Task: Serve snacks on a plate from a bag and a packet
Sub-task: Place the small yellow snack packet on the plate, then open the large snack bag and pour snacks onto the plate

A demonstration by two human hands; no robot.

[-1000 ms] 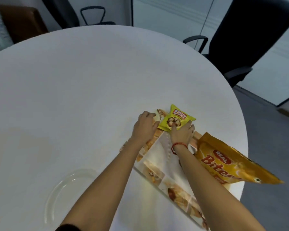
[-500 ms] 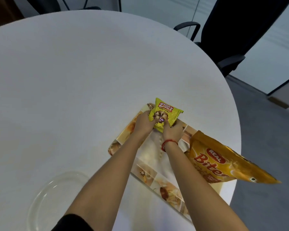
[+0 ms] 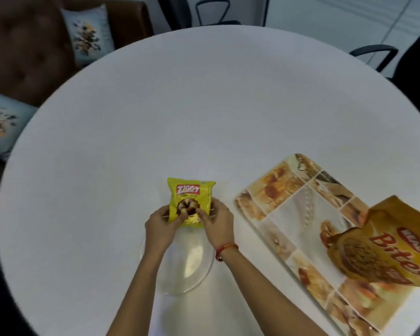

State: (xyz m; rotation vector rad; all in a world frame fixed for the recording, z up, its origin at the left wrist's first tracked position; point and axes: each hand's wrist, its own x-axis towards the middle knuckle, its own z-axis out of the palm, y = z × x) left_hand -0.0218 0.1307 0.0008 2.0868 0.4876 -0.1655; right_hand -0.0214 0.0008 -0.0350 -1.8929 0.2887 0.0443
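Both hands, left hand [image 3: 161, 225] and right hand [image 3: 217, 223], pinching the sealed yellow Ziggy packet [image 3: 190, 202] above the clear plate [image 3: 199, 275] near the table [image 3: 204, 117] front edge; tear-open step judged next, orange Bites bag [image 3: 386, 248] waiting on the tray [image 3: 298, 207] rightward.

Bare forearms; red thread bracelet [image 3: 224, 249] on right wrist.

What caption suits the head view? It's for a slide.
Both hands hold a yellow packet above a clear plate.
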